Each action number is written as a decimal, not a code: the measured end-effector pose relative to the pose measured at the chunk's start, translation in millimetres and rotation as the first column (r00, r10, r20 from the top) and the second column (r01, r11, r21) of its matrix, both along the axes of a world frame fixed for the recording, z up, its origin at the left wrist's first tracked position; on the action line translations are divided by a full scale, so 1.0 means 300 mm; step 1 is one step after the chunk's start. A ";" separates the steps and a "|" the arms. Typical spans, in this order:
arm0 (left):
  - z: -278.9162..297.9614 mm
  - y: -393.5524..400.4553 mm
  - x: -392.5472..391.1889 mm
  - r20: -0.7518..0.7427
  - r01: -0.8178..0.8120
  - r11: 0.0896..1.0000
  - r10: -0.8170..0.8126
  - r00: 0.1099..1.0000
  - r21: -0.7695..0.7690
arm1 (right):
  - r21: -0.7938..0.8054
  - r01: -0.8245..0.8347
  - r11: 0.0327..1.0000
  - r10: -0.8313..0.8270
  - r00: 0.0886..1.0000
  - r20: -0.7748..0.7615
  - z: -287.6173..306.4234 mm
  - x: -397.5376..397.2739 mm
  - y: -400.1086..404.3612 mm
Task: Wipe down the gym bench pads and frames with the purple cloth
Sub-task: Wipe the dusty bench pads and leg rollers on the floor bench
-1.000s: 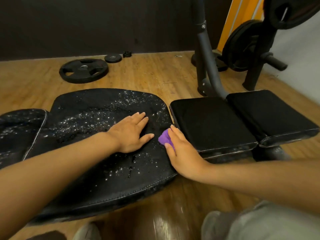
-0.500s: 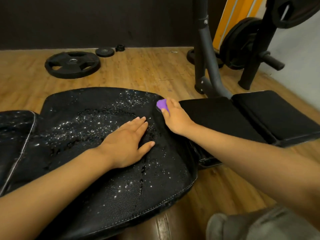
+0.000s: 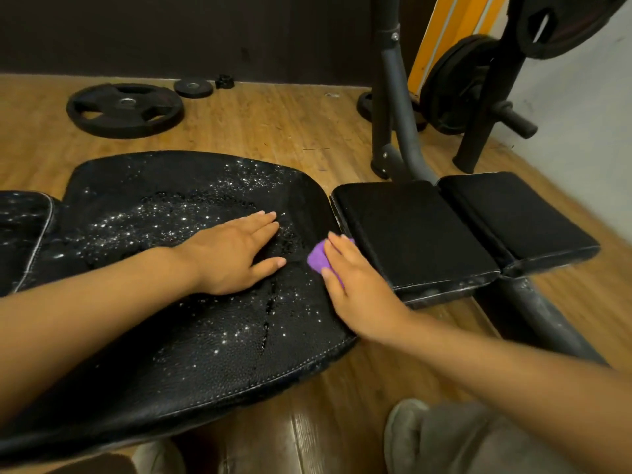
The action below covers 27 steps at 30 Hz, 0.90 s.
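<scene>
Currently, the left hand (image 3: 236,256) lies flat, fingers straight, on the wet pad (image 3: 164,254). Just right of it, the right hand (image 3: 359,285) presses the cloth (image 3: 318,258) flat-fingered at that pad's right edge; droplets lie leftward.

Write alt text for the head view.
A person's right hand presses a purple cloth on the right edge of a droplet-covered black bench pad, while the left hand rests flat on it. Weight plates lie on the wooden floor behind.

Purple cloth (image 3: 318,258), black droplet-speckled pad (image 3: 191,330)
</scene>
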State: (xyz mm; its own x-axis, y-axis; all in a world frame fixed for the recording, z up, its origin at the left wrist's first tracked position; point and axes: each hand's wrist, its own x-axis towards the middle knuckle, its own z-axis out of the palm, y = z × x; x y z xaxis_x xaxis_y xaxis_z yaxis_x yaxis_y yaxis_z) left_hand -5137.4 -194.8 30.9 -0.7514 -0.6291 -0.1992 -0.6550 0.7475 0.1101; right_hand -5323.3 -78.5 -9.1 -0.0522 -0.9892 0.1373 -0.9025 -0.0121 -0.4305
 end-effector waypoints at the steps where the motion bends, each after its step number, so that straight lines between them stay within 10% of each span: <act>1: -0.002 0.001 0.005 -0.013 0.001 1.000 -0.001 1.000 -0.001 | 0.021 0.023 1.000 -0.023 1.000 0.009 0.004 -0.014 -0.067; 7: -0.009 0.017 0.035 -0.043 0.011 1.000 -0.011 0.999 -0.005 | 0.081 0.076 0.994 -0.076 0.997 0.001 0.009 -0.008 -0.142; 17: -0.023 -0.018 0.047 -0.105 0.043 0.997 -0.035 0.994 0.067 | -0.068 -0.289 0.955 0.286 0.957 -0.043 0.035 0.116 0.273; 23: -0.029 -0.014 0.059 -0.093 0.061 0.998 -0.059 0.994 0.013 | -0.025 0.114 0.993 -0.115 0.993 -0.034 0.025 0.082 0.105; 27: -0.026 -0.024 0.058 -0.100 0.080 0.997 -0.078 0.992 0.016 | -0.106 -0.086 0.991 0.067 0.982 -0.178 0.032 0.286 0.245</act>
